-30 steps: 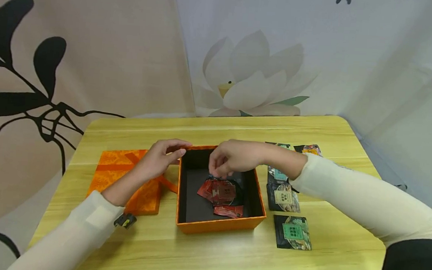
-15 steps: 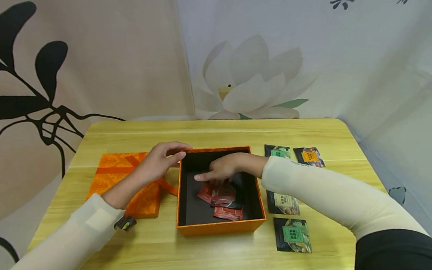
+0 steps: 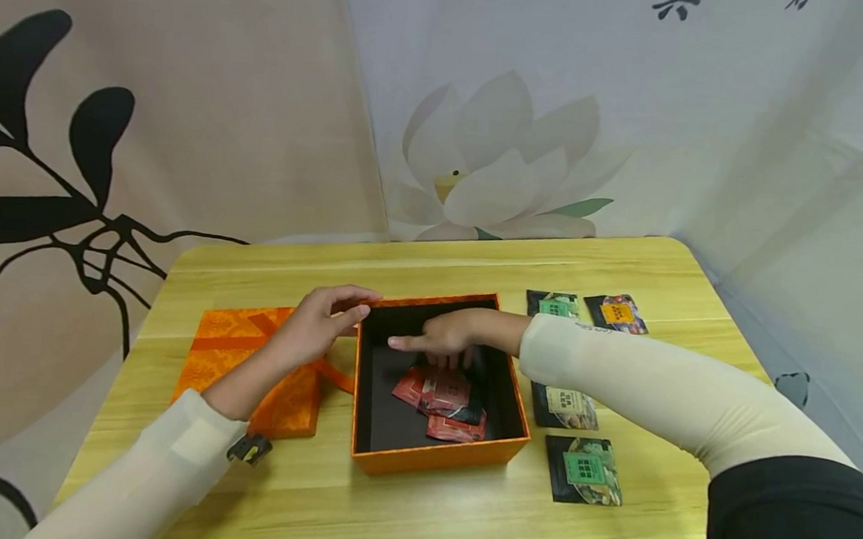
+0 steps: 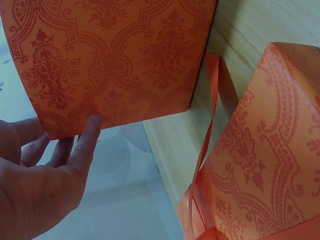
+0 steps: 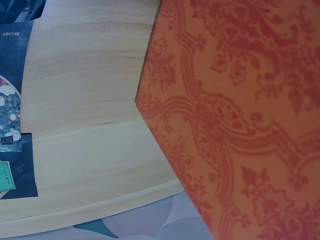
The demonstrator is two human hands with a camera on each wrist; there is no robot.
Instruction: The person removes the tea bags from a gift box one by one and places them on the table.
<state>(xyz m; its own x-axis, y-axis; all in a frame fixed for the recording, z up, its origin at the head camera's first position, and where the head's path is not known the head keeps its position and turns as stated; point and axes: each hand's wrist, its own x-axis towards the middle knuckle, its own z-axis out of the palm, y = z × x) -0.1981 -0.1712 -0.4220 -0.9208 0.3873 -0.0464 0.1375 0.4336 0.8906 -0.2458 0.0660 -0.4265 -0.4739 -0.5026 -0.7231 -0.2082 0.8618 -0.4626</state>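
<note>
An orange patterned box (image 3: 436,462) with a dark inside stands uncovered on the table. My left hand (image 3: 318,320) grips its far left corner; in the left wrist view the thumb lies on the patterned outer wall (image 4: 120,60) and the other fingers go round the edge. My right hand (image 3: 448,337) is inside the box, thumb stretched out to the left, the other fingers pointing down at the far end of several overlapping red and black packets (image 3: 445,392). Its fingertips are partly hidden. In the right wrist view the box wall (image 5: 240,120) hides this hand.
Left of the box lies an orange lid (image 3: 226,347) with a ribbon (image 3: 334,374). On the right are a green-labelled packet (image 3: 584,471), a cream-labelled one (image 3: 565,404), an orange-labelled one (image 3: 618,313) and another green one (image 3: 552,304), some partly under the right sleeve.
My right hand has gone from above the packets down into the box, its thumb swinging out leftward and its fingers spreading from a pinch. My left hand has stayed at the corner.
</note>
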